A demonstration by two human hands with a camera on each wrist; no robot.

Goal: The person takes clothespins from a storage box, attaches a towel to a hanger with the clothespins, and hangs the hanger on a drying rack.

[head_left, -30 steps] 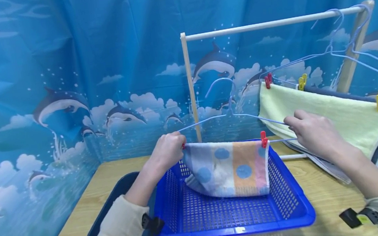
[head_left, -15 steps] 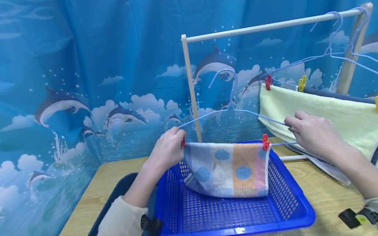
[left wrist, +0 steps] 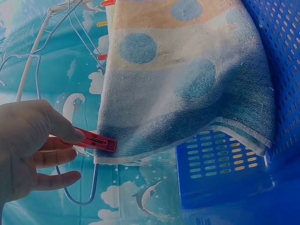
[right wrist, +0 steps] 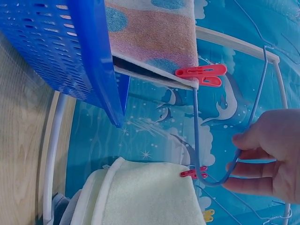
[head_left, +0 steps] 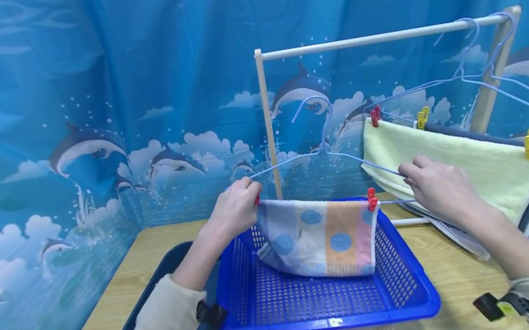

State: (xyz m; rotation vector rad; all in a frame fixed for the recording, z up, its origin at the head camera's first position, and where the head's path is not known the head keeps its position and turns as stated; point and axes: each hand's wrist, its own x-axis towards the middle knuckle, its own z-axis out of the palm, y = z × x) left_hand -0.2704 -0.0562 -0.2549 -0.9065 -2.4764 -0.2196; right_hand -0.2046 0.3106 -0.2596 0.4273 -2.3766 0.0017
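Observation:
A blue wire hanger (head_left: 324, 145) is held up over a blue plastic basket (head_left: 329, 324). From its lower bar hangs a striped towel (head_left: 311, 238) with blue dots. My left hand (head_left: 232, 208) is at the hanger's left end; in the left wrist view its thumb and index finger pinch a red clothespin (left wrist: 101, 140) at the towel's corner. Another red clothespin (head_left: 372, 199) clips the towel's right corner to the bar. On the right, my right hand (head_left: 438, 184) pinches the hanger's bent end, seen between thumb and fingers in the right wrist view.
Behind stands a wooden rack (head_left: 377, 40) with two hangers hooked at its right end. They carry a pale yellow towel (head_left: 417, 143) and darker cloths, fastened with red and yellow clothespins. A dark blue tub (head_left: 161, 283) sits left of the basket on the wooden table (head_left: 121, 277).
The hanger's hook has shifted slightly to the right, and the towel's right clothespin sits a little lower. Both hands keep their grip, nearly still over the last half second.

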